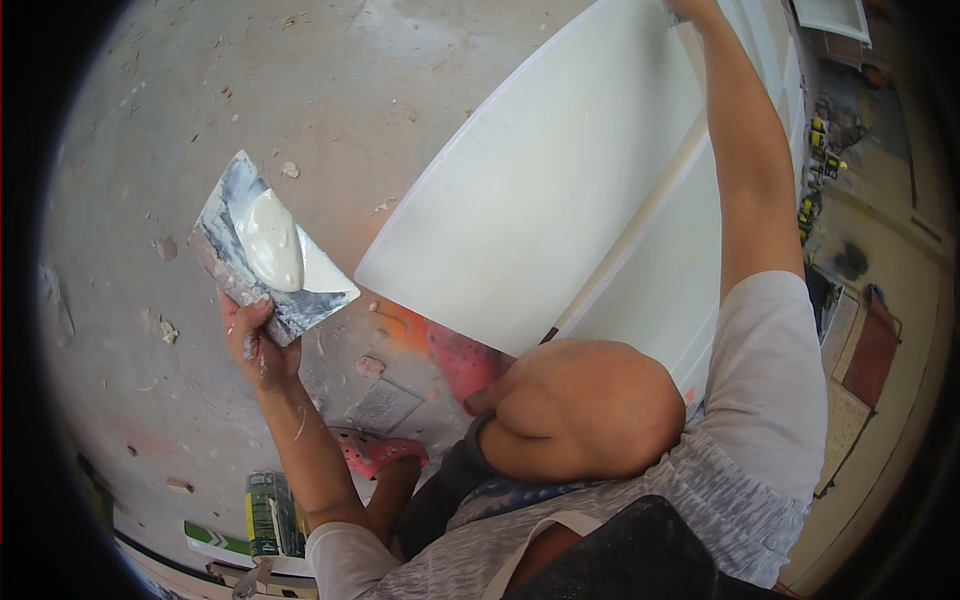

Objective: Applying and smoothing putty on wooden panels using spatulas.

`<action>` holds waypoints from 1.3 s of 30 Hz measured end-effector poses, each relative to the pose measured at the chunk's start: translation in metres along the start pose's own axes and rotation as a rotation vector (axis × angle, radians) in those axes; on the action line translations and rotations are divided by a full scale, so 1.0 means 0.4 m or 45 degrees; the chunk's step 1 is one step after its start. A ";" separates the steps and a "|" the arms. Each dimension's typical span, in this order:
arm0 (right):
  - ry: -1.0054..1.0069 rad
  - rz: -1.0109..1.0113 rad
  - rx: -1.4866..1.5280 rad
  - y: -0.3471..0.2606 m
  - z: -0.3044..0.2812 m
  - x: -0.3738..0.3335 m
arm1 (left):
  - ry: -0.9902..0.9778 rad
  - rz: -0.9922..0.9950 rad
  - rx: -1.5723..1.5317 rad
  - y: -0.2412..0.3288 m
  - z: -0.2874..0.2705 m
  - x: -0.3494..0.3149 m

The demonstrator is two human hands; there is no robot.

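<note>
Paste [272, 245] on board [303, 311] in L hand [260, 345], L of panel [540, 190] w/ R hand [694, 8] nr far end.

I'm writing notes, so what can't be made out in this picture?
Head view:
Right hand: its grip, cut off by the upper edge.
Left hand: some fingers, hidden behind the plate.
White panel: far end, cut off by the upper edge.
Distant items, right: too small.

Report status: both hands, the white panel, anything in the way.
Left hand gripping flat plate, white paste on it. Right hand over white panel, cut by picture edge, grip unclear. Bent knee blocks view of panel's near end.
</note>
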State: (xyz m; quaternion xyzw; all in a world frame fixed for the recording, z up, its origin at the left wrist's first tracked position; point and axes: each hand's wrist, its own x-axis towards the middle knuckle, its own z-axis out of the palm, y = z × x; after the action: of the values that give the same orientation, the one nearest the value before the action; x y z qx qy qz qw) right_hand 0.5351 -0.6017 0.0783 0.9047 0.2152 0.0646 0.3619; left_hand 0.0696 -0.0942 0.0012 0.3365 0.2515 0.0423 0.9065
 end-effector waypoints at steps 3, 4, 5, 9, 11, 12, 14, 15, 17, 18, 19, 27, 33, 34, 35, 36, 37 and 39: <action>0.009 0.024 -0.033 -0.043 0.017 -0.020 | 0.027 -0.012 0.016 0.003 -0.009 -0.003; 0.012 0.034 -0.049 -0.052 0.017 -0.030 | 0.028 -0.010 0.018 0.002 -0.011 -0.003; 0.017 0.038 -0.061 -0.070 0.012 -0.038 | 0.040 -0.013 0.019 0.006 -0.015 -0.007; -0.023 -0.011 0.114 -0.108 -0.053 -0.093 | 0.074 0.040 -0.041 0.015 -0.018 -0.014; 0.112 -0.194 0.143 -0.016 -0.006 -0.113 | 0.048 0.027 -0.075 0.000 -0.003 0.001; 0.105 -0.222 0.177 -0.088 -0.037 -0.115 | 0.088 0.037 -0.045 0.006 -0.015 -0.012; -0.013 -0.035 0.412 -0.193 -0.119 -0.126 | 0.144 0.035 -0.010 0.005 -0.040 -0.029; -0.029 -0.042 0.413 -0.208 -0.121 -0.130 | 0.144 0.038 -0.006 -0.002 -0.050 -0.030; -0.128 -0.059 0.353 -0.220 -0.131 -0.106 | 0.166 0.022 -0.012 0.003 -0.045 -0.014; -0.149 -0.072 0.359 -0.236 -0.116 -0.106 | 0.158 0.025 -0.021 0.002 -0.046 -0.008; -0.087 -0.136 0.374 -0.253 -0.103 -0.105 | 0.151 0.030 -0.029 0.002 -0.047 -0.002; -0.249 -0.193 0.568 -0.390 -0.083 -0.173 | 0.182 0.038 -0.019 -0.012 -0.073 -0.014; -0.455 -0.178 0.748 -0.575 -0.140 -0.254 | 0.286 0.005 0.100 -0.011 -0.138 -0.018; -0.489 -0.174 0.771 -0.599 -0.152 -0.276 | 0.307 -0.001 0.107 -0.017 -0.146 -0.018; -0.524 -0.165 0.788 -0.626 -0.165 -0.289 | 0.319 -0.019 0.116 -0.023 -0.151 -0.012; -0.557 -0.159 0.812 -0.659 -0.188 -0.307 | 0.336 -0.035 0.130 -0.024 -0.159 -0.009; -0.590 -0.152 0.832 -0.697 -0.207 -0.320 | 0.305 -0.030 0.099 -0.025 -0.169 -0.006; -0.660 -0.116 0.846 -0.738 -0.259 -0.355 | 0.314 -0.049 0.113 -0.020 -0.175 -0.001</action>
State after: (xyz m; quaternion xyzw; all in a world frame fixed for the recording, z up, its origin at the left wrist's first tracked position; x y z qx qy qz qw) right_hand 0.2778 -0.4080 -0.0421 0.9480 0.1662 -0.2540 0.0953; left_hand 0.0345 -0.0592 -0.0490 0.3636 0.3693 0.0547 0.8535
